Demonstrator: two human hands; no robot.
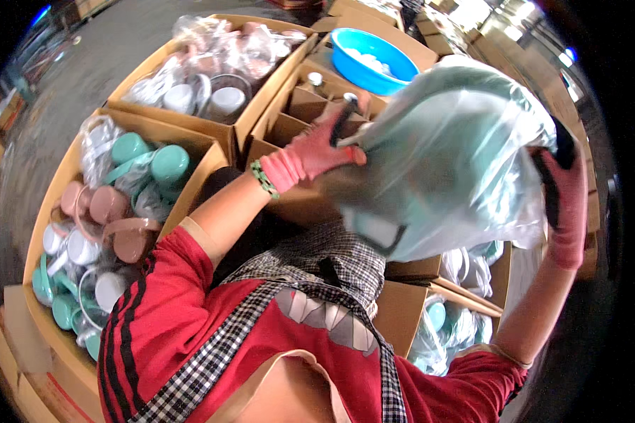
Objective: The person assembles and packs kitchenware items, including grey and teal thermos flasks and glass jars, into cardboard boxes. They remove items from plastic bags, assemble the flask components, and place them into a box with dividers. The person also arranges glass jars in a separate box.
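One clear plastic bag (466,162), teal-tinted, aloft between the hands, beside divided cardboard carton (309,106). Probably light, limp, slippery; best gripped by bunched edges. Right hand (568,176): clamped on bag's right edge. Left hand (321,144): fingers spread, contact unclear.

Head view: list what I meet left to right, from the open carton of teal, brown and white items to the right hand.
Open carton → beaded bracelet → left hand → plastic bag → right hand.
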